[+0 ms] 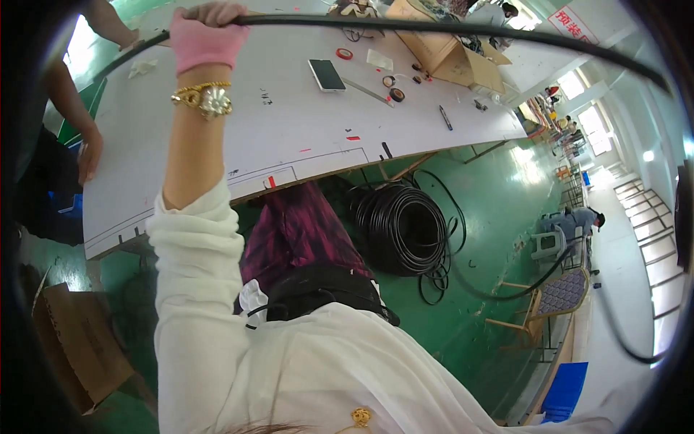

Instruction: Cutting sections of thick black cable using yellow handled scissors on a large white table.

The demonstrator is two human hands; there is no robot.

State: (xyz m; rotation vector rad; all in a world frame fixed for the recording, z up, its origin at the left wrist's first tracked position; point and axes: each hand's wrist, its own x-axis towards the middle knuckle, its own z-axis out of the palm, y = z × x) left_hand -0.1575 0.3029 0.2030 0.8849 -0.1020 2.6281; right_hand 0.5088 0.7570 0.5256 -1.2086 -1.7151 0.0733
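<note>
Cable (434, 27) crossed above the worktop (137, 166), the fingers (217, 13) of the gloved left hand (208, 37) wrapped around it, seemingly to steady it; the right hand was out of view, its hold untellable.

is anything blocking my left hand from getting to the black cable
Nothing visible is in the way: your pink-gloved left hand is already closed around the black cable.

Pink at eleven o'clock on the gloved left hand (207, 36); black at twelve along the cable (347, 23); white at eight on the sleeve (191, 289); black-streaked magenta at eight on the trousers (303, 228); greyish lattice at four on the chair back (561, 294).
</note>
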